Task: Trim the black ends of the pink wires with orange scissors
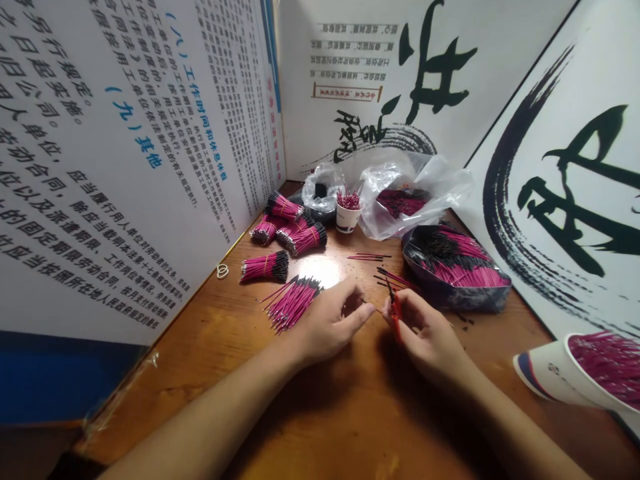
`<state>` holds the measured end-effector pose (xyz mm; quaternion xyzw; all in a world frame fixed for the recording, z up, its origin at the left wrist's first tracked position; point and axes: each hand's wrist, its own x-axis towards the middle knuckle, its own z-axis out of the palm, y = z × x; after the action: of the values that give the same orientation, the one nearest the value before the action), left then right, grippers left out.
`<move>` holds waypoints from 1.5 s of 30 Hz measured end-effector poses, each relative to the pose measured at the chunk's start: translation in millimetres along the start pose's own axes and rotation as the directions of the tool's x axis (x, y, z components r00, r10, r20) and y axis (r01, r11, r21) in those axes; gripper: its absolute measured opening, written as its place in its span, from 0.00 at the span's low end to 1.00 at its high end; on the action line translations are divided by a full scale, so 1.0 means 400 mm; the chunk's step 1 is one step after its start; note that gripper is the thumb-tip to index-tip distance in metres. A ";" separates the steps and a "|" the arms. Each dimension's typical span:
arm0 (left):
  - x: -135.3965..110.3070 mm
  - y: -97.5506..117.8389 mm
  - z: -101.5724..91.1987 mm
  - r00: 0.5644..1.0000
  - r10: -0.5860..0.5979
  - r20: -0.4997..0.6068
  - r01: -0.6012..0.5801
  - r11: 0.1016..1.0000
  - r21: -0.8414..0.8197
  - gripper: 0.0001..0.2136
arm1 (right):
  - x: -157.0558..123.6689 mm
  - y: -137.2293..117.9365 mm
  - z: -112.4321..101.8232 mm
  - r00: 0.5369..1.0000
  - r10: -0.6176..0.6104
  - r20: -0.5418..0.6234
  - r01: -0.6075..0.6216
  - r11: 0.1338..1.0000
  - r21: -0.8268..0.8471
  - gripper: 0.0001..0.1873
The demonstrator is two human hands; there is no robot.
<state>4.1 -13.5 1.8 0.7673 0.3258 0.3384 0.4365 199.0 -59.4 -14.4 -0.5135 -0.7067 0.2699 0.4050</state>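
Observation:
My left hand [334, 321] is closed in a pinch over the middle of the wooden table. A thin wire [379, 311] seems to run from its fingertips toward my right hand; its far end is hard to make out. My right hand [425, 330] is closed around small red-handled scissors [395, 312], whose dark blades point away from me. Beside my left hand lies a loose fanned pile of pink wires [293, 303] with black ends. Several pink wires [369, 257] lie singly beyond my hands, and a few more black-tipped wires [395, 275] rest near the scissors.
Banded wire bundles [265, 267] sit at the left back, near rubber bands [223, 271]. Behind stand a paper cup [347, 219] of wires and clear plastic bags [373, 223]. A dark bag [457, 297] of wires lies right; a larger cup [543, 370] tilts at the right edge. Printed panels [380, 40] enclose the table.

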 end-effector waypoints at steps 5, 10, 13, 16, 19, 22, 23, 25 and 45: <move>0.003 0.009 0.006 0.996 0.037 -0.080 -0.041 0.997 -0.058 0.06 | -0.011 -0.034 0.011 1.000 -0.001 0.012 0.001 1.000 -0.009 0.01; 0.006 -0.007 -0.001 0.988 -0.063 -0.144 0.039 0.985 -0.168 0.05 | -0.016 -0.057 -0.004 1.000 0.010 -0.009 -0.012 0.991 -0.136 0.06; 0.006 -0.012 -0.003 0.984 -0.083 -0.158 0.042 0.969 -0.245 0.05 | -0.014 -0.059 -0.015 0.998 0.061 -0.028 -0.064 0.984 -0.166 0.07; 0.009 -0.010 -0.002 0.981 -0.101 -0.167 0.043 0.946 -0.321 0.04 | -0.010 -0.058 -0.025 0.996 0.069 -0.059 -0.081 0.967 -0.240 0.09; 0.012 -0.006 -0.003 0.980 -0.125 -0.158 0.055 0.922 -0.384 0.05 | -0.008 -0.059 -0.032 0.996 0.039 -0.078 -0.061 0.950 -0.308 0.10; 0.013 -0.005 -0.004 0.979 -0.130 -0.156 0.057 0.912 -0.405 0.05 | -0.009 -0.063 -0.032 0.996 0.026 -0.085 -0.051 0.952 -0.302 0.10; 0.013 -0.005 -0.004 0.979 -0.128 -0.156 0.054 0.911 -0.408 0.05 | -0.010 -0.063 -0.031 0.996 0.027 -0.087 -0.052 0.953 -0.300 0.10; 0.012 -0.006 -0.005 0.979 -0.128 -0.161 0.052 0.910 -0.411 0.04 | -0.011 -0.064 -0.030 0.995 0.031 -0.094 -0.058 0.953 -0.298 0.10; 0.012 0.003 -0.005 0.972 -0.078 -0.221 0.015 0.962 -0.271 0.04 | -0.013 -0.077 -0.033 0.998 0.031 -0.047 -0.044 0.952 -0.303 0.10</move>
<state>5.3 -9.4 4.6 0.6492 0.3434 0.4553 0.5033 195.2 -75.0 15.4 -0.5885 -0.7212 0.1549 0.3309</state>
